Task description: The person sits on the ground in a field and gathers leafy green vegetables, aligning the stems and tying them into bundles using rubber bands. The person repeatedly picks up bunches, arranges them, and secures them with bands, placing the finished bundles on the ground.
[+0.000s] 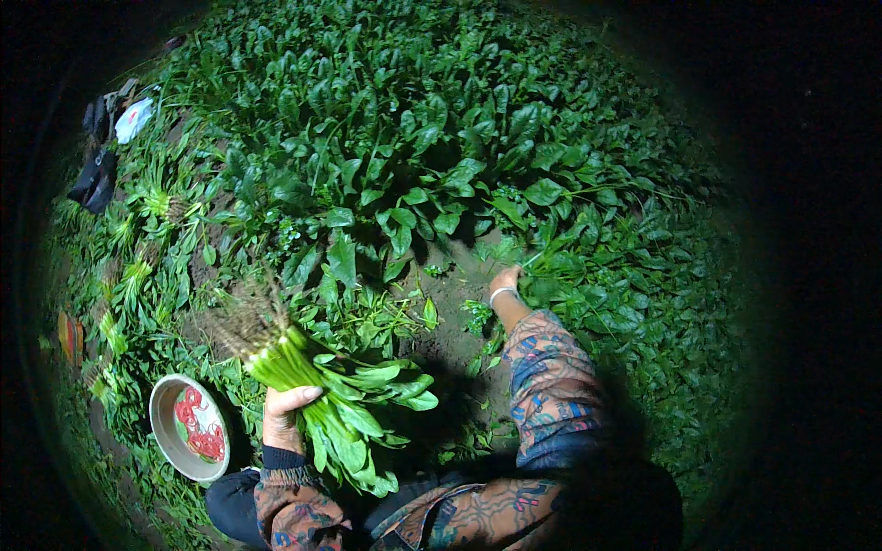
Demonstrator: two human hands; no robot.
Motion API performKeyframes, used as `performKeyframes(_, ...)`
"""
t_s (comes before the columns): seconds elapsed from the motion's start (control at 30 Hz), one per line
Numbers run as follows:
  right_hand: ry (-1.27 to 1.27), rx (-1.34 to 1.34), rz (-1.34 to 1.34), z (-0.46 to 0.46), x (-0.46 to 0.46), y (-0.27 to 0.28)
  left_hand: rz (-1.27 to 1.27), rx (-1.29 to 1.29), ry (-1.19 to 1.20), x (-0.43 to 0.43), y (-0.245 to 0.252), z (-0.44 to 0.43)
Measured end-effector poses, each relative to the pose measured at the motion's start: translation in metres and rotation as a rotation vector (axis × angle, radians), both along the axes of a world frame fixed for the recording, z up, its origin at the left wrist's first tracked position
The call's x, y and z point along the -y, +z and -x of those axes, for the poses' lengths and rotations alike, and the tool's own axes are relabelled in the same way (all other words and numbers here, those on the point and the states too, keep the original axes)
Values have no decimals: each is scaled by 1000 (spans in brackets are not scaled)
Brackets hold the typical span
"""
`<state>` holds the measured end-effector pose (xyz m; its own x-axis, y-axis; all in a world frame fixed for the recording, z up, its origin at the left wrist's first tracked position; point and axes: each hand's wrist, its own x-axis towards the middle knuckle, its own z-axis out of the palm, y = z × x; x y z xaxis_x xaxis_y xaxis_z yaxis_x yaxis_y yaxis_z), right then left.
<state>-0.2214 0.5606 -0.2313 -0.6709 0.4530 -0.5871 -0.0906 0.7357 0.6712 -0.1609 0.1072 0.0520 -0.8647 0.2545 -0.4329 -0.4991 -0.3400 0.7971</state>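
My left hand (286, 406) grips a thick bunch of spinach-like greens (344, 406), its thumb across the pale stems. The soil-covered roots (251, 320) point up and left; the leaves hang to the lower right. My right hand (506, 279) reaches low to the ground by the front edge of the growing greens (427, 138). Leaf stalks lie right beside its fingers, which are partly hidden and blurred, so a hold on them cannot be made out. A white bracelet (503, 295) circles that wrist.
Left of my left hand stands a pale bowl (157, 413) with red rubber bands (207, 441) inside. Several pulled bunches (134, 275) lie along the left, near a striped orange object (70, 337). Farther up are a white plastic bag (134, 120) and a dark item (96, 179).
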Motion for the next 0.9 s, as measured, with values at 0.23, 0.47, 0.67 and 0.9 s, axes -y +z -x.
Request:
performKeyframes(0.23, -227, -131, 160, -19, 7, 19, 49, 36, -55, -1, 3, 4)
performKeyframes(0.47, -31, -618, 464, -33, 28, 106, -43, -49, -118, -17, 8, 11)
performKeyframes(0.67, -2, -1239, 1284, -82, 69, 207, -175, -106, -250, -48, 8, 2)
performKeyframes(0.9, -782, -1375, 2472, -129, 136, 262, -121, -144, -550, -73, 20, -30)
